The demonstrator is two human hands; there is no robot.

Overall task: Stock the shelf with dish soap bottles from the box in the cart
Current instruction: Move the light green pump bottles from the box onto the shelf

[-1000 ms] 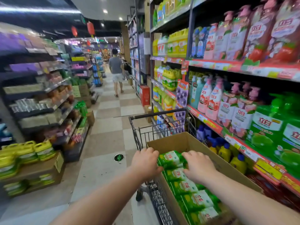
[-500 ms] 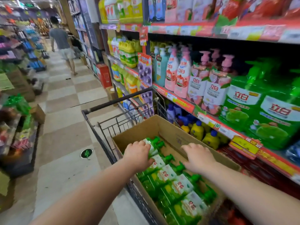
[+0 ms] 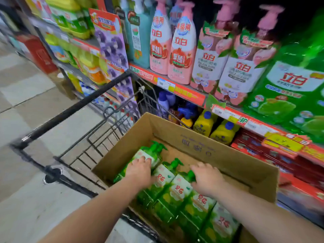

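Note:
An open cardboard box (image 3: pixel 198 137) sits in a wire shopping cart (image 3: pixel 77 106). Inside lie several green pump bottles of dish soap (image 3: pixel 182 188) with white labels, on their sides. My left hand (image 3: pixel 140 171) is curled over the far-left bottle (image 3: pixel 149 155), gripping it. My right hand (image 3: pixel 206 178) rests on the pump neck of another green bottle (image 3: pixel 190 176), fingers bent over it; how firm its hold is stays unclear. The shelf (image 3: pixel 168 85) to the right holds pink and green soap bottles.
Pink pump bottles (image 3: pixel 182 50) and large green bottles (image 3: pixel 287 88) fill the shelf right of the cart. Yellow bottles (image 3: pixel 203 125) stand on the lower shelf behind the box. A tiled aisle floor (image 3: pixel 26 95) lies to the left.
The view has swung right and down toward the shelf and box. Both hands stay in the box; the left has settled on the far-left bottle, the right on a pump neck.

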